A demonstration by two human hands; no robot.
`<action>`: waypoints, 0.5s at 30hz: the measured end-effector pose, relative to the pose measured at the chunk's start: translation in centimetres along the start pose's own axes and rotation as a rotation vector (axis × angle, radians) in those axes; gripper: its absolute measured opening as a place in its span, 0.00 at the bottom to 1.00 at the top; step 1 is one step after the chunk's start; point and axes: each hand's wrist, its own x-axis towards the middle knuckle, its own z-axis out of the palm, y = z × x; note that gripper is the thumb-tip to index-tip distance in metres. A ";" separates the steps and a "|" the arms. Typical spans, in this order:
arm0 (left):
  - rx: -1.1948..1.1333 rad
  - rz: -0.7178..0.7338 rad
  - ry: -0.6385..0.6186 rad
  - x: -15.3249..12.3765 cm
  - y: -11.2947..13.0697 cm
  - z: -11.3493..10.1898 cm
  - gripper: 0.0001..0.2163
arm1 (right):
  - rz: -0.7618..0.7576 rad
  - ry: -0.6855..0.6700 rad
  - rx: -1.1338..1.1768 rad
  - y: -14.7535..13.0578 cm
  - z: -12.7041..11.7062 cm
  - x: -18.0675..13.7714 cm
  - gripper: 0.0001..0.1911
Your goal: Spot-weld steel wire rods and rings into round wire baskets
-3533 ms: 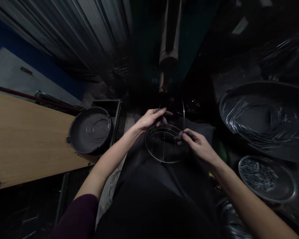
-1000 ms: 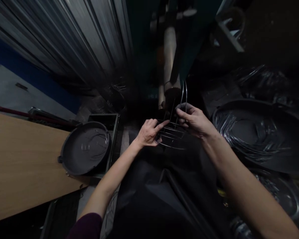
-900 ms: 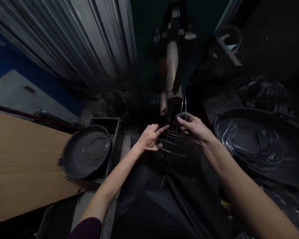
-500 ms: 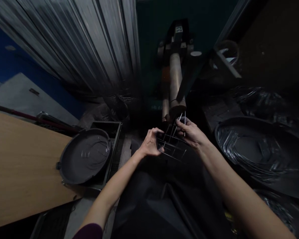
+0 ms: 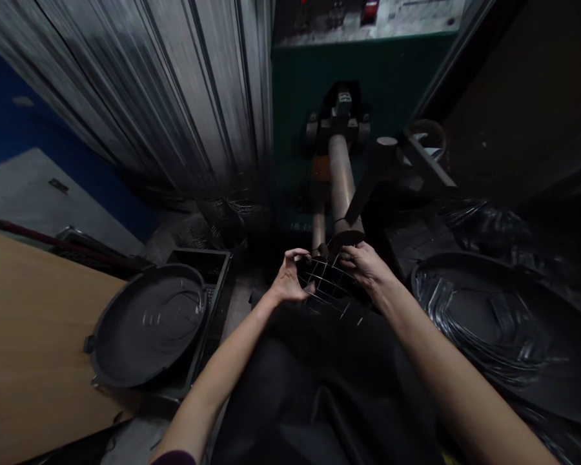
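Note:
A round wire rack (image 5: 326,284) with crossing wires sits between my hands, just in front of the cylindrical arm of a green machine (image 5: 343,187). My left hand (image 5: 290,279) is curled around the rack's left rim. My right hand (image 5: 363,266) grips the rack's right side, fingers closed on the wire close under the machine's lower tip. The rack is tilted, its far edge against the machine. My dark lap lies below.
A dark round tray (image 5: 148,323) with a few wires rests on a black crate at the left, beside a wooden tabletop (image 5: 24,349). A large dark basin (image 5: 494,323) of wire pieces stands at the right. Corrugated metal sheets rise behind.
Both hands carried the wire rack forward and up to the machine's tip. The loose curved wire held upright in my right hand now lies down with the rack.

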 end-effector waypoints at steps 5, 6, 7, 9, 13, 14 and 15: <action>-0.032 0.034 0.007 0.4 -0.9 0.2 0.33 | 0.014 -0.007 0.001 0.2 -0.3 0.7 0.29; -0.047 0.044 0.003 0.4 -1.0 0.3 0.34 | 0.012 -0.010 0.006 0.3 -0.4 0.7 0.29; -0.061 0.053 0.002 0.4 -1.2 0.4 0.34 | 0.007 -0.009 0.012 0.4 -0.4 0.8 0.29; -0.076 0.059 0.009 0.3 -1.4 0.5 0.35 | -0.005 0.001 0.016 0.6 -0.4 0.8 0.29; -0.094 0.044 0.003 0.5 -1.6 0.3 0.35 | -0.013 0.014 0.009 0.8 -0.2 0.9 0.28; -0.103 0.038 -0.009 0.6 -1.6 0.2 0.35 | -0.018 0.014 0.011 0.8 -0.1 1.0 0.27; -0.110 0.031 -0.022 0.7 -1.6 0.1 0.36 | -0.024 0.016 0.012 0.8 0.0 1.1 0.27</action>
